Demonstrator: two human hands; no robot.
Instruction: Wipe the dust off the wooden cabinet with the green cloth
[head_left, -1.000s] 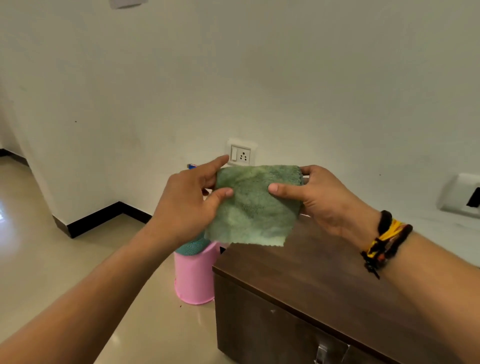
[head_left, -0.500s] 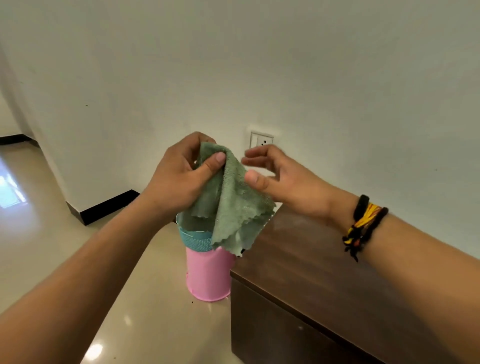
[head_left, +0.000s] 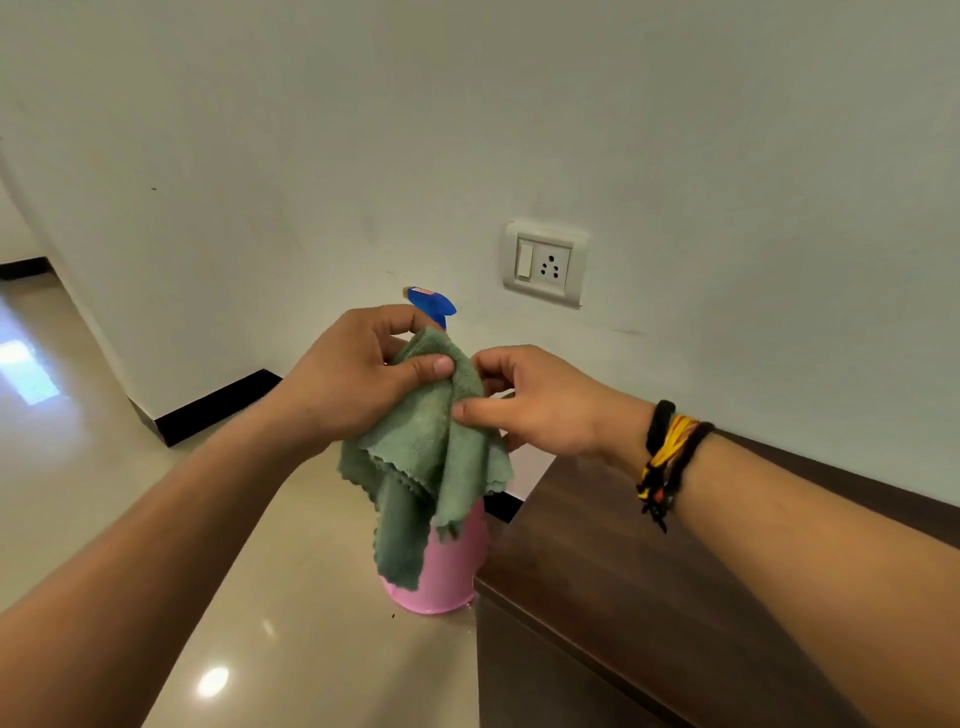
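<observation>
The green cloth (head_left: 431, 462) hangs bunched in the air, its scalloped edges drooping down. My left hand (head_left: 353, 379) grips its top between thumb and fingers. My right hand (head_left: 530, 405) pinches a fold of the cloth from the right side; a black, yellow and orange band circles that wrist. The dark wooden cabinet (head_left: 597, 561) stands low at the right, against the wall, under my right forearm. The cloth hangs just left of the cabinet's top and does not touch it.
A pink bin (head_left: 447, 577) stands on the glossy floor (head_left: 291, 623) beside the cabinet's left corner, partly behind the cloth. A blue spray nozzle (head_left: 431, 304) shows above my left hand. A white switch and socket plate (head_left: 543, 262) is on the wall.
The cloth was spread flat between both hands; now it hangs bunched from my left hand. My right hand let go of its edge and has come back to pinch a fold.
</observation>
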